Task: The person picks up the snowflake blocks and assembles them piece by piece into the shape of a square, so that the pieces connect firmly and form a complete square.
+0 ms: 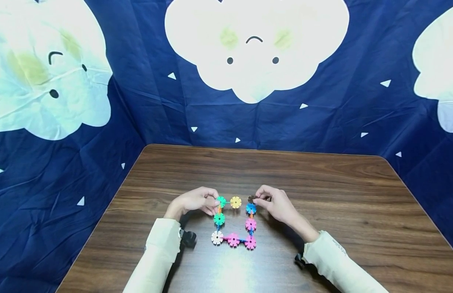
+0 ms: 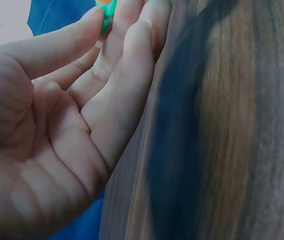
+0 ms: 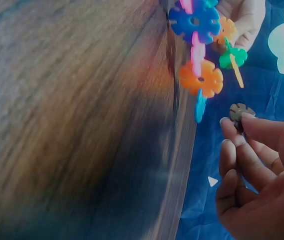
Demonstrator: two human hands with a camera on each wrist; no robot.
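A chain of colourful notched plastic discs [image 1: 233, 239] forms a squared U above the brown table. My left hand [image 1: 198, 199] pinches a green disc [image 1: 221, 200] at the chain's upper left corner; a yellow disc [image 1: 235, 202] projects rightward from there. Between thumb and fingers, my right hand [image 1: 278, 203] pinches a dark brown disc [image 1: 251, 199] close to the blue disc [image 1: 251, 209] at the chain's right end. The right wrist view shows a gap between this brown disc [image 3: 241, 111] and the chain. Only a bit of green disc [image 2: 108, 12] appears in the left wrist view.
The wooden table [image 1: 322, 179] extends around both hands. Behind it hangs a dark blue cloth [image 1: 215, 118] with white clouds. Black wrist cameras sit under both light sleeves [image 1: 158, 248].
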